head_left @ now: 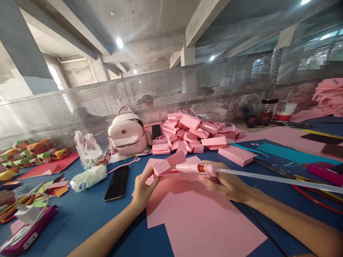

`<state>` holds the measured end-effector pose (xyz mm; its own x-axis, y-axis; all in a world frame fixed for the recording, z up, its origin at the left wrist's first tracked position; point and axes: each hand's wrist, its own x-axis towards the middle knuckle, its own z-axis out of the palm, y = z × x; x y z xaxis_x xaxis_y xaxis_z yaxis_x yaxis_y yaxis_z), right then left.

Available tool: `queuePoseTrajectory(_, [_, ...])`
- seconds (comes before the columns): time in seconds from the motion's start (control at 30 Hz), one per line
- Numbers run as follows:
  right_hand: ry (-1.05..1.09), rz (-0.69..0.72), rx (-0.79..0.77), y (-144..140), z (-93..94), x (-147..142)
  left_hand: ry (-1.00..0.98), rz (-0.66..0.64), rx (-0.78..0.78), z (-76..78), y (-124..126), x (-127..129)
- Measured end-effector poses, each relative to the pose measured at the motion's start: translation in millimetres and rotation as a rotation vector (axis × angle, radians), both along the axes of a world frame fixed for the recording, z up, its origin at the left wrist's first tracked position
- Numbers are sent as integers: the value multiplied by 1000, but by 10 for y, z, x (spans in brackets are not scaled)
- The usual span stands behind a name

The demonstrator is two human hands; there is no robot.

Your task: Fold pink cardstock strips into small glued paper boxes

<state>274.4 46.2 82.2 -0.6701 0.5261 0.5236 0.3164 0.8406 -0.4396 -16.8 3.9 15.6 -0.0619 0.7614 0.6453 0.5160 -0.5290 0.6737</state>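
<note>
My left hand (141, 189) pinches the folded pink piece (164, 165); my right hand (225, 182) grips the glue gun (194, 169), its long axis horizontal, nozzle pointing left at the fold, just touching.

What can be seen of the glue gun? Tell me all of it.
The glue gun is pale pink, plastic-looking, held level in the right hand. Its thin metal nozzle points left and meets the folded pink paper piece that the left hand holds. A long translucent glue stick juts from its back toward the right, above the blue table.
</note>
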Motion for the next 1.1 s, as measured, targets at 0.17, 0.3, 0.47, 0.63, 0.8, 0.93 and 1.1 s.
queuePoseTrajectory(0.17, [29, -32, -29, -10, -3, -4, -9, 2, 3, -16, 14, -4])
queuePoseTrajectory(0.3, [29, -21, -71, -25, 18, -12, -14, 6, 11, -22, 27, -9])
queuePoseTrajectory(0.47, [34, -50, -64, -9, 13, -7, -3, -4, 1, -6, 14, -7])
queuePoseTrajectory(0.63, [54, -78, -68, 1, 22, -12, -9, -29, 3, 4, 15, -7])
queuePoseTrajectory(0.8, [33, -69, -152, -3, 23, -15, 2, -18, 3, -9, 29, -11])
queuePoseTrajectory(0.93, [21, -53, -258, 20, -5, -7, 9, -26, 6, -7, 20, -11])
queuePoseTrajectory(1.1, [64, -42, -363, 45, -20, -13, -27, -36, -8, 1, 21, -5])
